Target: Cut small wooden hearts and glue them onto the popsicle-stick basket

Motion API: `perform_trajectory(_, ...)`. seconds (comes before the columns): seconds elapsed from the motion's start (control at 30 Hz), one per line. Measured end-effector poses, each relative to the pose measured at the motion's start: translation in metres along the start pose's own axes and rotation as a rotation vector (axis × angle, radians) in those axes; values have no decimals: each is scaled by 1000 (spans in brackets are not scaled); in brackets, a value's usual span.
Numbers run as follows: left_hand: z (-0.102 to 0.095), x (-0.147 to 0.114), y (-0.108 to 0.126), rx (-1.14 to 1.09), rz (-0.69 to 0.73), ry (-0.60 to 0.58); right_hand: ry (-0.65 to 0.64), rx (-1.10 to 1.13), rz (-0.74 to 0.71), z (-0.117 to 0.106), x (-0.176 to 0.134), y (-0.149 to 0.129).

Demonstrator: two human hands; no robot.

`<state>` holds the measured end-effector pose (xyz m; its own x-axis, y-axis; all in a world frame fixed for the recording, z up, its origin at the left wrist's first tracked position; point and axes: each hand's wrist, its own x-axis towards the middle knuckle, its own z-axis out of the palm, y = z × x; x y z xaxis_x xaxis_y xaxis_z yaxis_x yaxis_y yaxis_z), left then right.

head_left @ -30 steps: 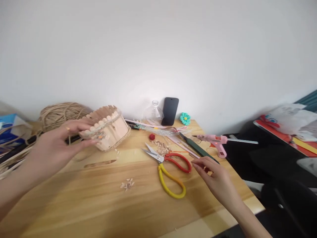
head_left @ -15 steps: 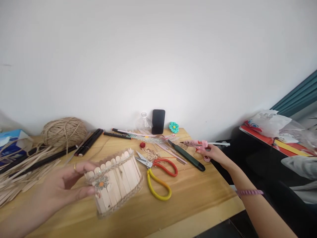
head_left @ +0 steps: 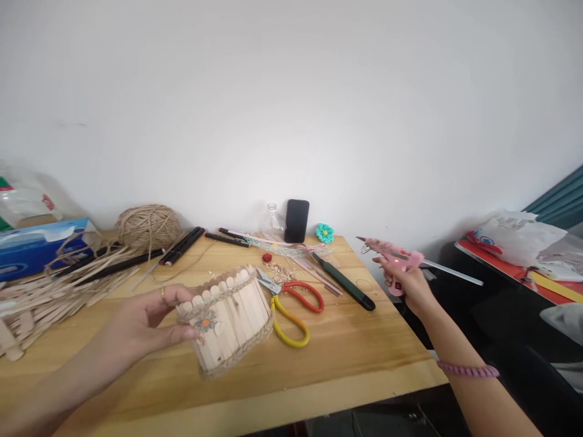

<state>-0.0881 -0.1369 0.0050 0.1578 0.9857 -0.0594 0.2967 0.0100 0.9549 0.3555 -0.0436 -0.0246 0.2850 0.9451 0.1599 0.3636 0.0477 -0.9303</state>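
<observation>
My left hand [head_left: 155, 321] grips the left end of a small popsicle-stick box [head_left: 234, 325], tilted above the table. Twine runs along its upper and lower edges, and a flower with an orange middle decorates its front. My right hand [head_left: 407, 285] is closed around the handle of a pink glue gun [head_left: 392, 252], whose nozzle points left. A long glue stick [head_left: 455, 273] juts out of the gun's back. Red and yellow handled scissors [head_left: 289, 309] lie partly open just right of the box. The dark green craft knife [head_left: 344, 282] rests beyond them.
Behind are a twine ball [head_left: 149, 226], black markers [head_left: 182, 246], a glass bottle [head_left: 272, 221], a phone [head_left: 297, 220] and a teal flower [head_left: 325, 232]. Loose wooden sticks [head_left: 95, 282] and a blue tissue pack [head_left: 40, 246] lie left. The wooden table [head_left: 328, 364] ends at the right.
My right hand has lifted the glue gun up and to the right, its nozzle now tipped upward. The view has shifted slightly left. The box stays in my left hand.
</observation>
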Motion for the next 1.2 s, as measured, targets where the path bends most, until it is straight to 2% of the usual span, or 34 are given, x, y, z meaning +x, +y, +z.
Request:
perform_trajectory(0.13, 8, -3, 2, -40, 85, -42, -56, 185, -41, 0, -34, -37)
perform_trajectory(0.27, 17, -6, 0, -78, 97, -49, -166, 263, -47, 16, -90, -76)
perform_trajectory(0.3, 18, -7, 0, -82, 99, -45, -199, 239, 3, 22, -104, -84)
perform_trajectory(0.37, 20, -9, 0, -106, 108, -36, -320, 189, 14, 35, -128, -95)
perform_trajectory(0.47, 19, -12, 0, -168, 130, -37, -476, 65, -80, 55, -151, -99)
perform_trajectory(0.57, 15, -16, -3, -212, 157, -34, -554, 9, -174, 70, -159, -93)
perform_trajectory(0.7, 9, -21, -7, -245, 150, -27, -616, -5, -220, 80, -159, -88)
perform_trajectory(0.93, 9, -21, -8, -169, 173, -48, -688, -76, -312, 78, -161, -95)
perform_trajectory(1.03, 11, -21, -7, -135, 177, -52, -707, -109, -387, 78, -155, -88)
perform_trajectory(1.13, 12, -22, -5, -109, 168, -58, -783, -136, -489, 80, -148, -78)
perform_trajectory(1.2, 12, -22, -4, -97, 154, -58, -817, -141, -488, 82, -148, -76)
